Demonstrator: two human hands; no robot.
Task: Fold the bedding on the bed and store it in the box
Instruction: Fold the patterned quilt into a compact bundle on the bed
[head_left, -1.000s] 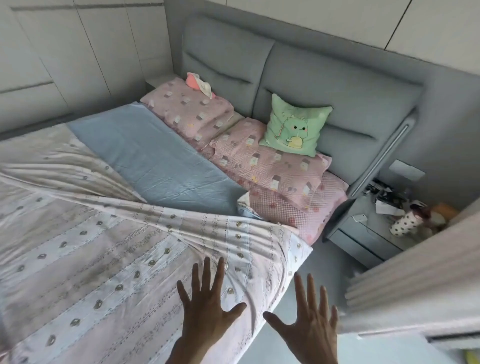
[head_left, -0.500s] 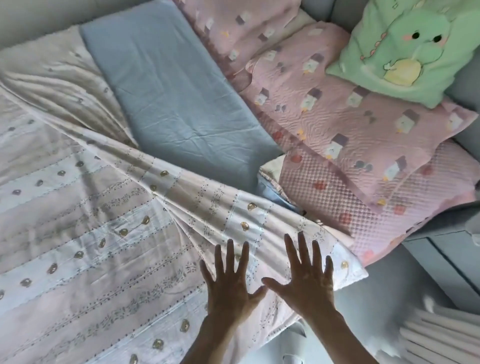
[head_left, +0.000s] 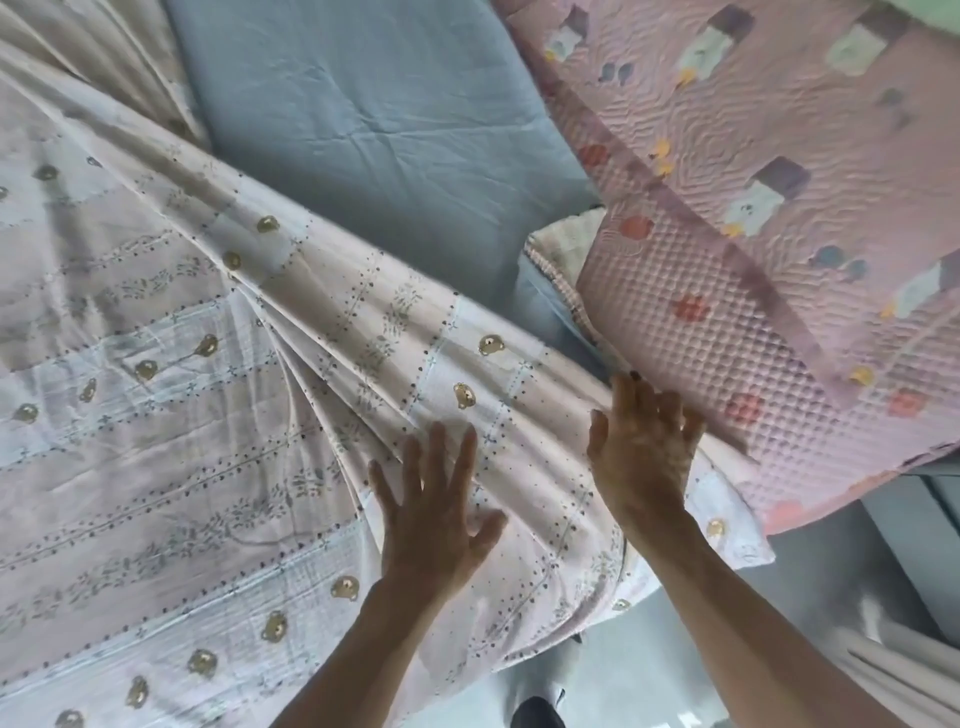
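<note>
A pale pink and white striped quilt (head_left: 197, 395) with small gold bear prints lies rumpled across the bed, its corner hanging off the near edge. My left hand (head_left: 431, 504) rests flat on it with fingers spread. My right hand (head_left: 641, 452) is open over the quilt's upper edge, its fingertips touching the fold beside the pink waffle-textured pillow (head_left: 727, 343). Neither hand grips anything. No storage box is in view.
A blue sheet (head_left: 374, 114) covers the mattress beyond the quilt. A second pink quilted pillow (head_left: 753, 119) with house prints lies on the waffle one. Grey floor (head_left: 613, 670) and a pale curtain (head_left: 904, 670) show at the lower right.
I have leaned in much closer to the bed. Both hands moved forward onto the quilt; the right hand went from over the floor to the quilt's edge by the pillow.
</note>
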